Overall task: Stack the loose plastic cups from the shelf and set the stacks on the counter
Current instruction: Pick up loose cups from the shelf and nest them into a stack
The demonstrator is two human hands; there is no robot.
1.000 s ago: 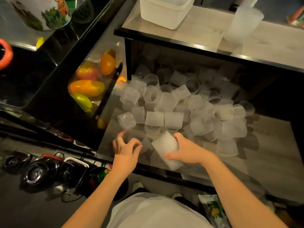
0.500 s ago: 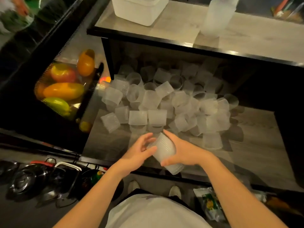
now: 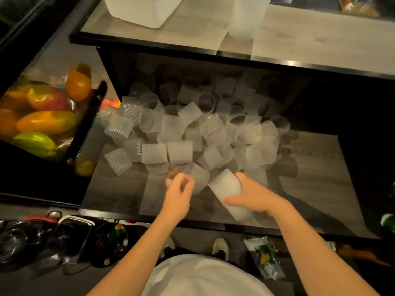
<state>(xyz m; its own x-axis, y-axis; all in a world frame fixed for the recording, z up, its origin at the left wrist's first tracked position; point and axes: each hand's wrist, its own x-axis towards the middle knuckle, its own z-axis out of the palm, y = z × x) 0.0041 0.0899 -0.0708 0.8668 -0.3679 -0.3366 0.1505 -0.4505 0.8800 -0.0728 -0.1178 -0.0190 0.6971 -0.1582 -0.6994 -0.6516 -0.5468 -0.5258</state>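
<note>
The right hand (image 3: 253, 196) grasps a short stack of cups (image 3: 229, 192), tilted, low over the front of the shelf (image 3: 316, 182). Just to its left, the left hand (image 3: 178, 192) curls its blurred fingers round a single cup (image 3: 198, 178) at the near edge of the loose cup pile (image 3: 192, 129). On the tabletop (image 3: 310, 37) above stand a taller cup stack (image 3: 248, 16) and a white tub (image 3: 143, 7)

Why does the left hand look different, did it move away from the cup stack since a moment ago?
Yes. The left hand was touching the stack in the right hand; now it has gone back left toward the loose cups on the shelf.
</note>
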